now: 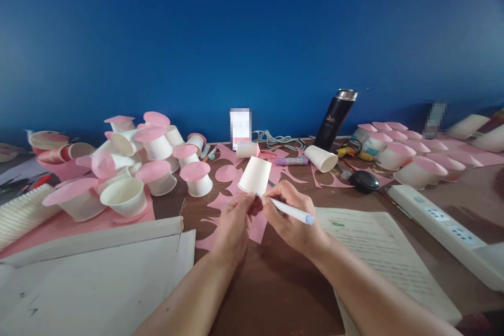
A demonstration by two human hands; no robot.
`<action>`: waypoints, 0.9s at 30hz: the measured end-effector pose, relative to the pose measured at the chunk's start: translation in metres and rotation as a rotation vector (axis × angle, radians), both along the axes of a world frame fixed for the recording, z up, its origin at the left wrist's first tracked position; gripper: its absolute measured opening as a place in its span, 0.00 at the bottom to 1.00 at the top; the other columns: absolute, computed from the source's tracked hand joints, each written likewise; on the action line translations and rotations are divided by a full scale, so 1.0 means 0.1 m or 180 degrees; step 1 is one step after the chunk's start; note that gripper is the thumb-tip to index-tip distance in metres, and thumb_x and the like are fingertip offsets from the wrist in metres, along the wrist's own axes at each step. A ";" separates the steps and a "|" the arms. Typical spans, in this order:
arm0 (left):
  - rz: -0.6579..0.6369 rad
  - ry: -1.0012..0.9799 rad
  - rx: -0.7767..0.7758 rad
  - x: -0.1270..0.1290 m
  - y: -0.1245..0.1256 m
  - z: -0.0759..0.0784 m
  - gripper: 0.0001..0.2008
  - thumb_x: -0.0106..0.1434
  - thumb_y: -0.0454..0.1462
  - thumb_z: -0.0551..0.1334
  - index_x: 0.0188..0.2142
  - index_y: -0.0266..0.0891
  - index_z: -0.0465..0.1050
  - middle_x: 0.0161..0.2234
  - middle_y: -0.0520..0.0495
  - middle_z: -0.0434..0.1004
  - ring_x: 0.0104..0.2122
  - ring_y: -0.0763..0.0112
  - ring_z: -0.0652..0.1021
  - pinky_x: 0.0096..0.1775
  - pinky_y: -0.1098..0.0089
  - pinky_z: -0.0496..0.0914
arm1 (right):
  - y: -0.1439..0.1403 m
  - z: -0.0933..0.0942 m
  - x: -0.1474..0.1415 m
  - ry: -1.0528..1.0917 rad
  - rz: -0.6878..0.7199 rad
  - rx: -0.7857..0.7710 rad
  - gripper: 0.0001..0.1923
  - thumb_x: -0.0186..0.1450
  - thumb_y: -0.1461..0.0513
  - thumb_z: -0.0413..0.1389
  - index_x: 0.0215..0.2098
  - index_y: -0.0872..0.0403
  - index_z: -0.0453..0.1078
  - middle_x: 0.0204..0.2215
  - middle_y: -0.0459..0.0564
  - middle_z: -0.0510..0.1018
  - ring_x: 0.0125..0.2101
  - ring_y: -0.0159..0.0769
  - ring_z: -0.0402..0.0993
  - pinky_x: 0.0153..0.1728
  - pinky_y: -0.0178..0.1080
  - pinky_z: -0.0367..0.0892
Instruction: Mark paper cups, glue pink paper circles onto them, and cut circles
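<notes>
My left hand point(235, 226) pinches the rim of a white paper cup point(255, 174), held mouth down and tilted over a piece of pink paper point(258, 227) on the brown table point(275, 283). My right hand point(293, 215) grips a white pen with a pale blue cap point(293, 211); its tip points at the cup's rim next to my left fingers. Both hands are close together, just above the pink sheet.
A heap of white cups with pink round tops point(153, 160) lies at the left, more of them point(405, 155) at the right. A black flask point(334, 118), a black round object point(364, 180), a white power strip point(444, 226), an open book point(378, 252) and white boards point(94, 278) surround the hands.
</notes>
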State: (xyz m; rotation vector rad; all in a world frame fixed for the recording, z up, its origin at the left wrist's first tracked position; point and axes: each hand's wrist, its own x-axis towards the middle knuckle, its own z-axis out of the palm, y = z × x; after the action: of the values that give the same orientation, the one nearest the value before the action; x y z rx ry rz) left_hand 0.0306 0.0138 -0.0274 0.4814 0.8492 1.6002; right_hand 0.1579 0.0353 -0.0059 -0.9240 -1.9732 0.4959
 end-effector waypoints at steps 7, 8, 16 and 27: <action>-0.0052 -0.0271 -0.0236 0.00 0.00 0.00 0.05 0.53 0.34 0.67 0.28 0.32 0.77 0.28 0.45 0.79 0.33 0.70 0.78 0.43 0.69 0.70 | 0.00 0.03 0.02 0.0238 -0.0277 0.0200 0.02 0.63 0.62 0.54 0.32 0.52 0.66 0.25 0.44 0.76 0.24 0.29 0.71 0.27 0.31 0.65; -0.0069 -0.0278 -0.0243 0.00 0.00 -0.01 0.05 0.53 0.34 0.67 0.28 0.31 0.77 0.29 0.44 0.79 0.33 0.70 0.78 0.43 0.69 0.70 | 0.01 0.04 0.02 0.0290 -0.0337 0.0200 0.02 0.63 0.61 0.55 0.32 0.52 0.66 0.26 0.44 0.76 0.24 0.29 0.72 0.28 0.31 0.66; -0.0174 -0.0094 -0.0171 0.01 -0.01 0.02 0.08 0.52 0.36 0.68 0.30 0.31 0.78 0.31 0.43 0.80 0.34 0.68 0.79 0.42 0.69 0.71 | 0.04 0.01 0.02 0.0284 -0.0526 0.0165 0.03 0.63 0.61 0.55 0.33 0.52 0.66 0.27 0.44 0.76 0.25 0.30 0.73 0.29 0.31 0.66; -0.0289 0.0194 -0.0064 0.02 -0.01 0.01 0.09 0.52 0.40 0.69 0.29 0.36 0.79 0.31 0.45 0.79 0.36 0.67 0.78 0.44 0.66 0.70 | 0.05 0.01 0.02 0.0264 -0.0579 0.0199 0.03 0.63 0.61 0.54 0.32 0.52 0.66 0.26 0.44 0.75 0.24 0.29 0.72 0.28 0.32 0.65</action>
State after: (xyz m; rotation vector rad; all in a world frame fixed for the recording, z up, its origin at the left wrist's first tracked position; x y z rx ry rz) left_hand 0.0322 0.0124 -0.0269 0.5491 0.8764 1.4990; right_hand 0.1602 0.0407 -0.0050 -1.0159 -1.8000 0.3612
